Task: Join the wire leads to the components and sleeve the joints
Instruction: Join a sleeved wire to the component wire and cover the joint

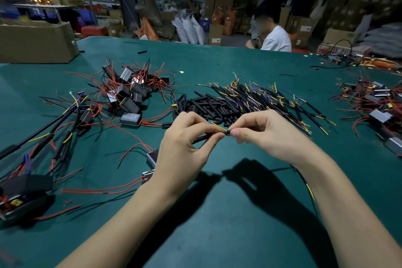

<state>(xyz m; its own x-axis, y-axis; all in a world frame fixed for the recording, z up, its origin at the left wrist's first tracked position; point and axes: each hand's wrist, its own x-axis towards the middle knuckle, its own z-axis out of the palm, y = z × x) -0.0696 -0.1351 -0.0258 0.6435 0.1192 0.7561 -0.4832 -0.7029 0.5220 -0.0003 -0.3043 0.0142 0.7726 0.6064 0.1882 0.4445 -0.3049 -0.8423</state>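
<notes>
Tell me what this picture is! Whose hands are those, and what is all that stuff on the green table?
The picture comes from a camera worn on a worker's head, so you look down at that person's own two hands. The left hand and the right hand pinch a thin black cable between them, with a little yellow wire poking out where the fingertips meet. On the green table lie a pile of short black sleeves, a heap of black cables with yellow and blue ends, and small boxes with red wires. Another person sits at the far edge.
</notes>
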